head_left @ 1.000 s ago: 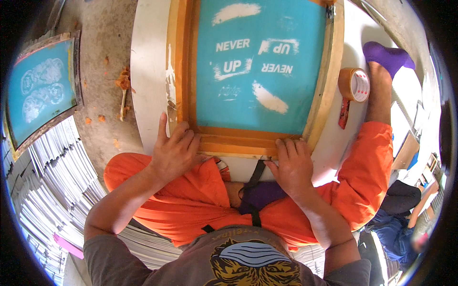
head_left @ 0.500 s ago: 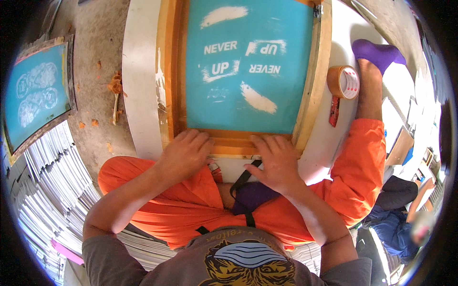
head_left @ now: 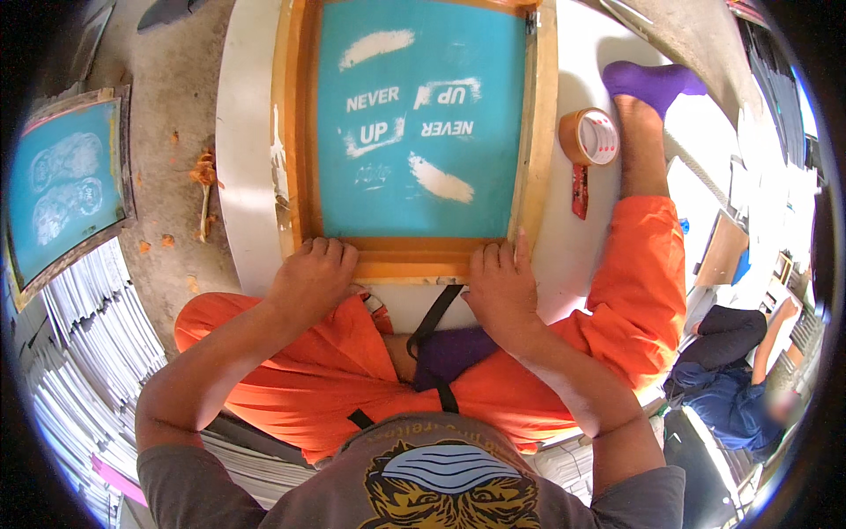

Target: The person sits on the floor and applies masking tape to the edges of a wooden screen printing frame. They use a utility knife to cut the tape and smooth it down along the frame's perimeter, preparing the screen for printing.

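A screen-printing frame [head_left: 541,115] with wooden sides and blue-green mesh [head_left: 414,194] lies before me. White lettering and pale smears show on the mesh. Brown tape [head_left: 405,256] covers its near bar and runs up the left side. On the near left corner, my left hand [head_left: 317,275] rests its fingers side by side over the bar, its thumb hidden. The fingers of my right hand [head_left: 504,286] lie over the near right corner, thumb held apart. Right of the frame, a roll of brown tape [head_left: 589,137] stands near a small red cutter-like piece [head_left: 580,190].
The frame lies on a white board [head_left: 242,176] between my orange-trousered legs [head_left: 634,273]. A second blue-green screen [head_left: 66,189] is at the left, above stacked white sheets [head_left: 97,326]. Dried leaves [head_left: 204,167] lie on the concrete. Another person [head_left: 727,388] sits at the far right.
The whole view has shifted, so the frame appears further left. My right hand has slid along the near bar to its right corner. My left hand stays near the left corner.
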Action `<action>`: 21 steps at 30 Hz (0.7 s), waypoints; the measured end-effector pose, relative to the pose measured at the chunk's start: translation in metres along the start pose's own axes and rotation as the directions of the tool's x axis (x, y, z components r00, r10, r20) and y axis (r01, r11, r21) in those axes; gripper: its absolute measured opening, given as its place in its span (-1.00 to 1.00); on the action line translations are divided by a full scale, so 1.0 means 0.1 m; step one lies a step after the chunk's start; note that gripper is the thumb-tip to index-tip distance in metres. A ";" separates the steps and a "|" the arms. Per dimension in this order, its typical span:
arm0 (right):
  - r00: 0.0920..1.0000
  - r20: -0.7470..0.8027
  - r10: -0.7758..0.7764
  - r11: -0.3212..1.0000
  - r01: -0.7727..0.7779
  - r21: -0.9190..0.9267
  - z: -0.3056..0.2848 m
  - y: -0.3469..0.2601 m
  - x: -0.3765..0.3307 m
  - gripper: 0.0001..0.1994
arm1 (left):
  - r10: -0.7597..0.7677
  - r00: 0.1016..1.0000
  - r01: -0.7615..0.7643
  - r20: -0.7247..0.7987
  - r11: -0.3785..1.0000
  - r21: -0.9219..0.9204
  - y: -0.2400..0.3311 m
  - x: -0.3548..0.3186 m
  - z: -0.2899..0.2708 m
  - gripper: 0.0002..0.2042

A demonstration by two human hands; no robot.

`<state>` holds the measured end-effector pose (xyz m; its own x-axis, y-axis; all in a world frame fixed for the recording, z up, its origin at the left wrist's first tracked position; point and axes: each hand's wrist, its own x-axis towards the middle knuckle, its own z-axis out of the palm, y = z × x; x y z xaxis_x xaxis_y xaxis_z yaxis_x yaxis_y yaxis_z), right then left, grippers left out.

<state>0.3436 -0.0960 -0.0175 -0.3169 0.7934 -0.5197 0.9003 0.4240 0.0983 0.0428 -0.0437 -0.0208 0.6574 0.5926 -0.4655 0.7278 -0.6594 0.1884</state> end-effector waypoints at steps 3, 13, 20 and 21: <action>0.998 -0.051 -0.029 0.996 0.024 -0.091 0.02 0.05 -0.04 -0.32 | 0.043 0.996 -0.028 -0.072 0.981 0.194 -0.02 -0.07 -0.04 -0.43; 0.974 -0.049 -0.220 0.936 0.225 0.271 -0.24 0.51 -0.07 -0.33 | 0.028 0.937 0.055 -0.347 0.973 0.225 -0.07 -0.33 0.23 -0.72; 0.991 0.034 -0.130 0.990 0.128 0.065 -0.29 0.38 -0.14 -0.35 | 0.006 0.931 0.180 -0.366 0.863 0.471 0.06 -0.30 0.36 -0.75; 0.991 0.012 -0.133 0.984 0.131 0.122 -0.27 0.41 -0.17 -0.33 | 0.005 0.919 0.183 -0.394 0.880 0.438 0.04 -0.32 0.34 -0.74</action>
<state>0.3777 -0.0801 0.0179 -0.4304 0.7248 -0.5380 0.8807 0.4677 -0.0745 0.0181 -0.0817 -0.0346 0.6850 0.7235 -0.0861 0.6753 -0.6748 -0.2979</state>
